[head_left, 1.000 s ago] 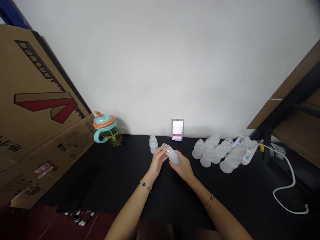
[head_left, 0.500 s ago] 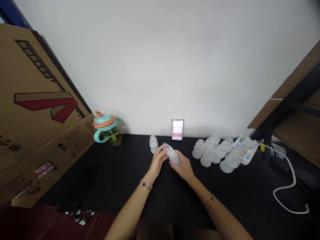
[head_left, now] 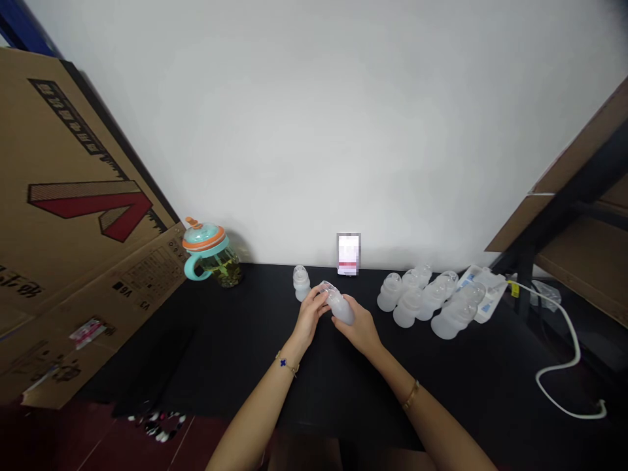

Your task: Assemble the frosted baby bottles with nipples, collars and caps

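Note:
A translucent white bottle with a clear cap (head_left: 340,307) is held tilted between both hands above the black table. My left hand (head_left: 311,316) has its fingers closed round the clear cap end. My right hand (head_left: 360,324) grips the wider white body from the right. One similar bottle (head_left: 301,283) stands upright just behind my left hand. To the right, several more such bottles (head_left: 408,306) stand in a close group.
A teal and orange lidded jug (head_left: 210,254) stands at the back left beside large cardboard boxes (head_left: 88,216). A phone-like screen (head_left: 348,254) leans on the wall. White packaging (head_left: 490,297) and a white cable (head_left: 572,363) lie at the right of the table (head_left: 235,353).

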The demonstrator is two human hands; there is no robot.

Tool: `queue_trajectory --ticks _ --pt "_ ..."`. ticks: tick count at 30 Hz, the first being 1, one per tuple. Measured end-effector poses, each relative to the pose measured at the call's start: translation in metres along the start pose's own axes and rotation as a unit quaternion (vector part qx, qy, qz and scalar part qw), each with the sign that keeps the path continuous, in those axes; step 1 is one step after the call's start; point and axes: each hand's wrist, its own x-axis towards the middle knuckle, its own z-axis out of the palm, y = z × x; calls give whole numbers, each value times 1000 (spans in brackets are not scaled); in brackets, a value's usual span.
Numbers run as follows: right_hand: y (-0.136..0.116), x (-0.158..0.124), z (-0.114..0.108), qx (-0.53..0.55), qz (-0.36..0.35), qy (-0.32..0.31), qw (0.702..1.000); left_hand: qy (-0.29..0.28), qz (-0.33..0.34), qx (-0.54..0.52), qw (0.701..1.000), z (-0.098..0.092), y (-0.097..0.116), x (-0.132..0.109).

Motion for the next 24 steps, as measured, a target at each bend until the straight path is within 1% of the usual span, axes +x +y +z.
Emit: queue_trajectory --ticks 7,12,18,24 --pt "0 -1 -1 -1 -5 -3 1000 8 5 11 1000 -1 -1 0" --pt "1 -1 0 -3 0 -4 1000 -2 20 21 1000 1 0 -1" --pt "2 0 1 -8 -5 -4 1000 7 13 12 1000 4 2 -2" --pt "3 0 1 -18 -4 4 1000 9 12 15 1000 2 1 -2"
